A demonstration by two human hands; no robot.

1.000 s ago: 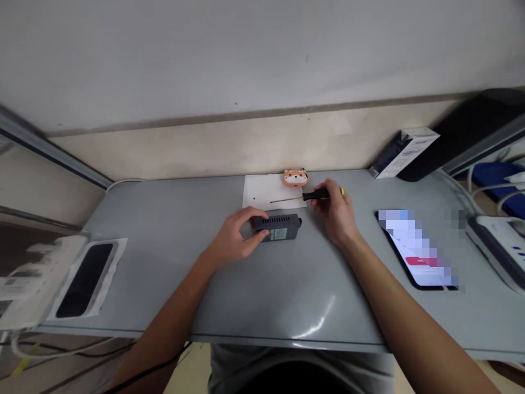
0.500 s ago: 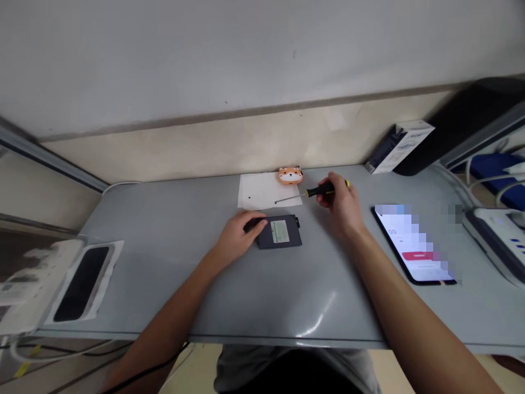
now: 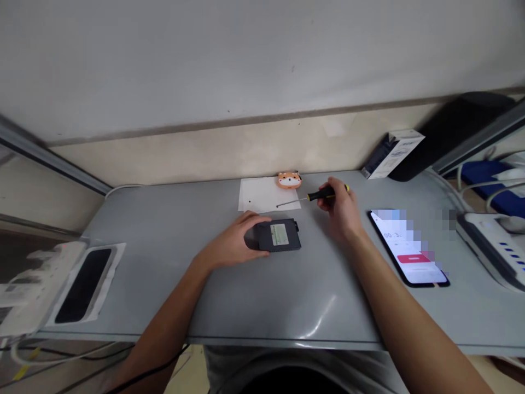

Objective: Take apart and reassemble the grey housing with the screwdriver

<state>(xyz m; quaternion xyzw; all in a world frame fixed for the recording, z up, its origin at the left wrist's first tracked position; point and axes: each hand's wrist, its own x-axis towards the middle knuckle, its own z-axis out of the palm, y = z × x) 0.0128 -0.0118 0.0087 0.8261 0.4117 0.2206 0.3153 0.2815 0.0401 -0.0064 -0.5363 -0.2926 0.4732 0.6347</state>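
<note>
I see left hand [image 3: 233, 241] pinching black box [image 3: 293, 238] between thumb and fingers, box label-up on counter [image 3: 262, 301]. Right hand [image 3: 341, 208] wrapped round screwdriver [image 3: 315, 195], tip over white paper [image 3: 260, 191], maybe touching; hard to tell.

The box [image 3: 292, 236] was dark grey, its label [image 3: 279, 235] whitish green. The screwdriver [image 3: 315, 196] was black with yellow ends and a silvery shaft. White paper [image 3: 262, 192] bore one black speck [image 3: 250, 201]. An orange case [image 3: 289, 180] carried a white-cheeked animal face. The worktop [image 3: 254, 295] was bluish grey, the carton [image 3: 394, 154] dark blue and white.
</note>
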